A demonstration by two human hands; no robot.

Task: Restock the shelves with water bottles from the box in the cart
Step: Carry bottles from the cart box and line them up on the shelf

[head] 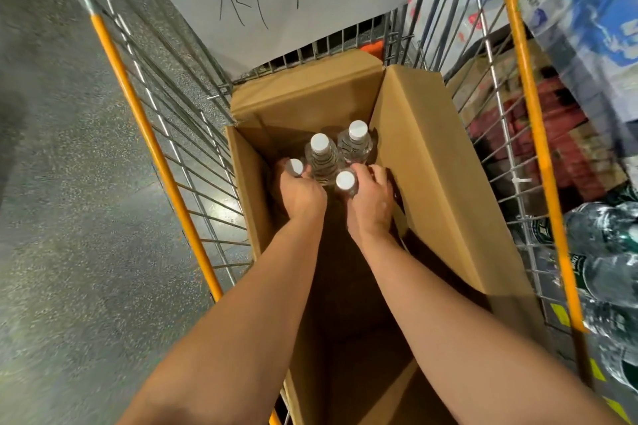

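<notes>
While both forearms reach down into the cardboard box point(445, 183), the hands meet at its far end, where four white-capped water bottles stand upright in a tight cluster. Left hand point(301, 195): fingers curled around the near-left bottle point(295, 167), of which only the cap and shoulder show above the knuckles. Right hand point(371, 203): fingers wrapped around the near-right bottle point(345, 180), fingertips spread toward the box's right wall. How far either grip closes below the shoulder cannot be told, since the hands hide the bottle bodies.

Just behind, the centre bottle point(321, 157) stands touching or nearly touching both held bottles; the far-right bottle point(355, 143) stands beside it against the back wall.

Risks, judged from this arrangement: lifting either held bottle at a tilt may knock the centre bottle over, because the cluster is so closely packed. A smooth, wet or flexing bottle gripped high may slip from one hand. The tall right flap and the wire cart point(179, 148) sides could catch a wrist or bottle on the way out. Beyond the cart's right side, shelf stock point(600, 231) appears blurred.
</notes>
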